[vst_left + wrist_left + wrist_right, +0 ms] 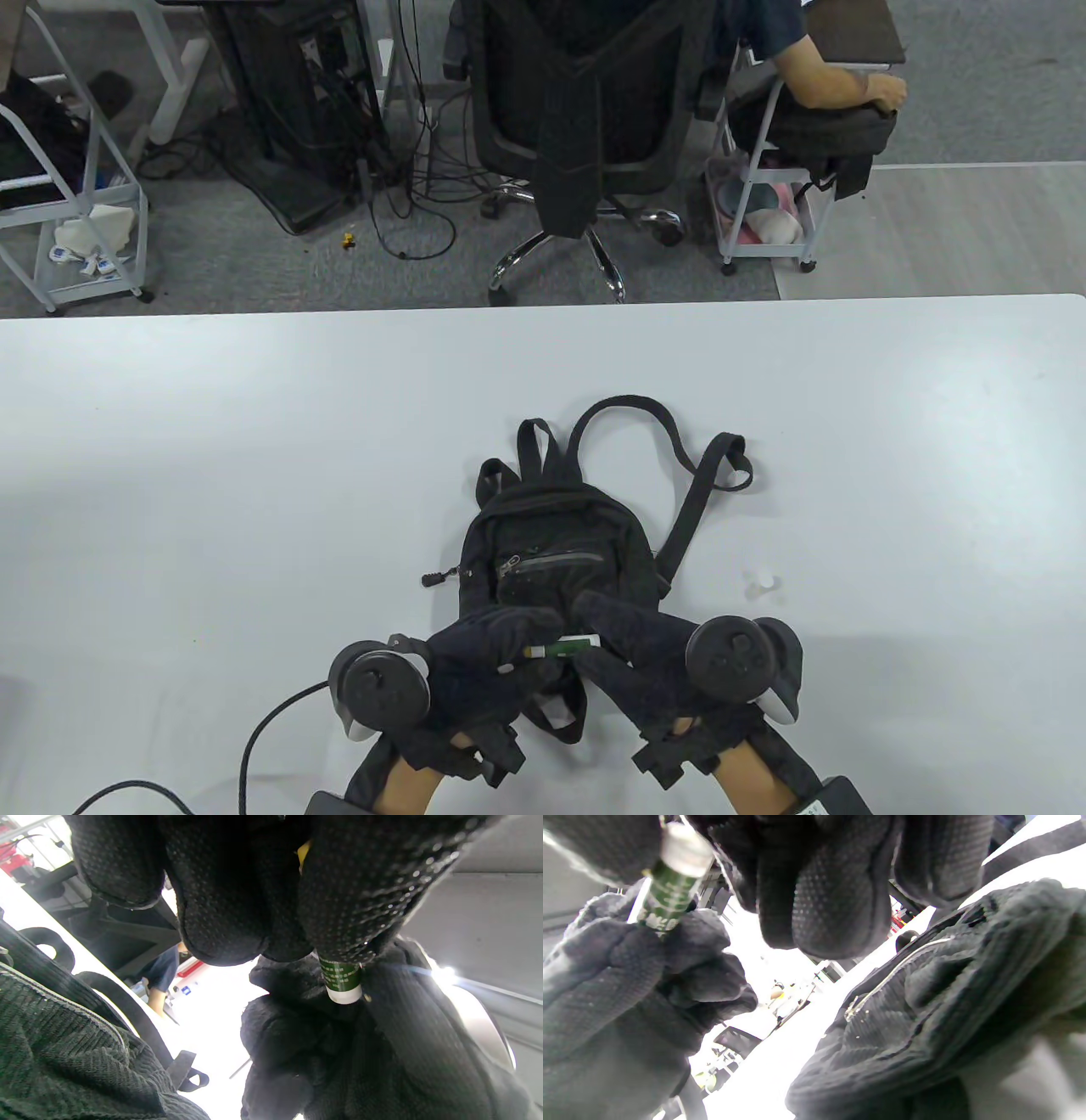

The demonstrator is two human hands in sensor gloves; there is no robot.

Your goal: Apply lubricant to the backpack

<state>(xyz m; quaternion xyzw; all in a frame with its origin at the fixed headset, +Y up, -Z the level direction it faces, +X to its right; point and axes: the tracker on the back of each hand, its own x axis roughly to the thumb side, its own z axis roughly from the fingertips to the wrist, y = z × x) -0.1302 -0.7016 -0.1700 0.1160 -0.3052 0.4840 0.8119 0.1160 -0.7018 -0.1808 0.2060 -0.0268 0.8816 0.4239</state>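
A small black backpack [556, 543] lies flat on the white table [212, 441], front pocket up, straps spread toward the far side. Both gloved hands meet over its near end. My left hand [509, 647] grips a small green lubricant tube [562, 651], which lies level between the hands. My right hand [607, 632] pinches the tube's white end. The left wrist view shows the green tube [340, 978] sticking out below my left fingers [237, 899]. In the right wrist view the tube [668, 891] runs from my right fingers [823, 899] to the left hand, beside the backpack's zipper [895, 969].
A small white scrap [761, 583] lies on the table right of the backpack. A black cable [254, 739] curls at the near left. Beyond the far edge stand an office chair [585, 127], wire carts [76, 212] and a seated person's arm [840, 81].
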